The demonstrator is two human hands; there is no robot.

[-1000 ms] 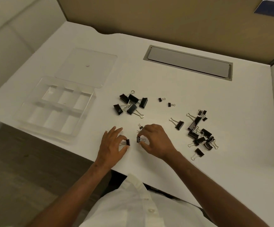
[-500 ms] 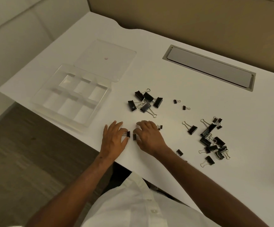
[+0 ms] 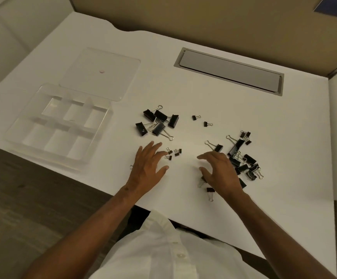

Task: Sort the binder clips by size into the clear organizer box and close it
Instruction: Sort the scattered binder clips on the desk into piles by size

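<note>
Black binder clips lie scattered on the white desk. A group of large clips sits at the middle. A mixed heap of clips lies to the right. A few small clips lie by the fingertips of my left hand, which is flat and relaxed with nothing in it. My right hand hovers with spread, slightly bent fingers beside the mixed heap and holds nothing. One medium clip lies under its wrist. The clear organizer box stands open at the left, its compartments bare, with its lid flat behind it.
A grey cable hatch is set into the desk at the back. Two small clips lie apart near the middle. Brown partition walls stand behind and to the right. The desk's front edge runs just below my wrists.
Both hands have let go of the small clips they pinched and have moved apart. The right hand has gone right toward the mixed heap. The small clips now lie by my left fingertips.
</note>
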